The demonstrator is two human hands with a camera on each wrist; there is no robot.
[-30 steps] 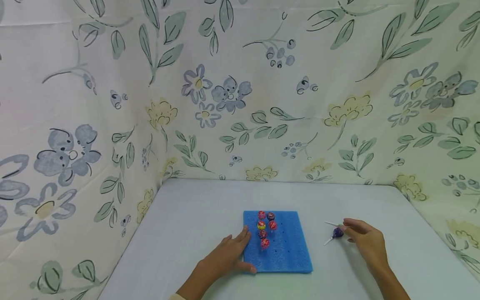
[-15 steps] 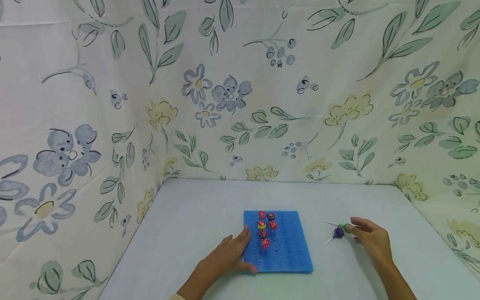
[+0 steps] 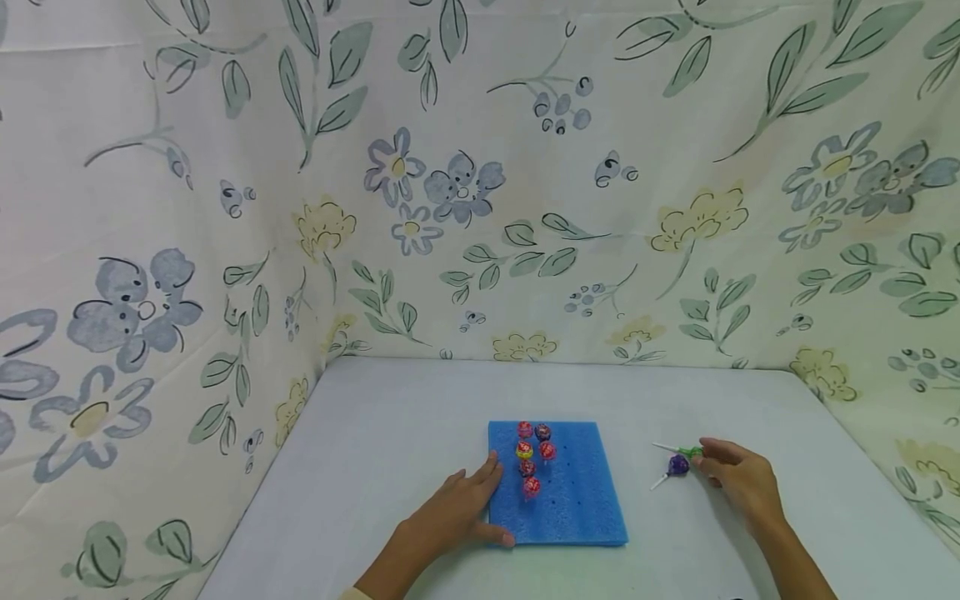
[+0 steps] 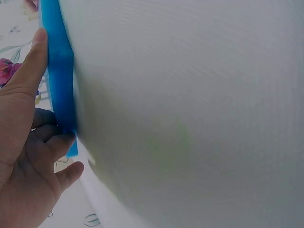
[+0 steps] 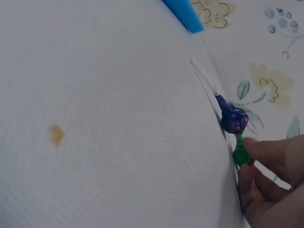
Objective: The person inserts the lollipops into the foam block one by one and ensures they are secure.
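Observation:
A blue foam board lies on the white table, with several wrapped lollipops standing in it at its left and back. My left hand rests on the board's left side, fingers extended and thumb at the near corner. In the left wrist view, fingertips touch the blue edge. To the right, my right hand pinches the head of a green lollipop between thumb and fingers. A purple lollipop lies right beside it, its white stick pointing left and toward me.
Small holes dot the board's right half. A floral cloth hangs behind the table and along its left side. In the right wrist view a short white stick shows past my fingers.
My right hand draws back slightly to the right, baring the green lollipop, then its fingers close over that lollipop's head. The left hand and board stay put.

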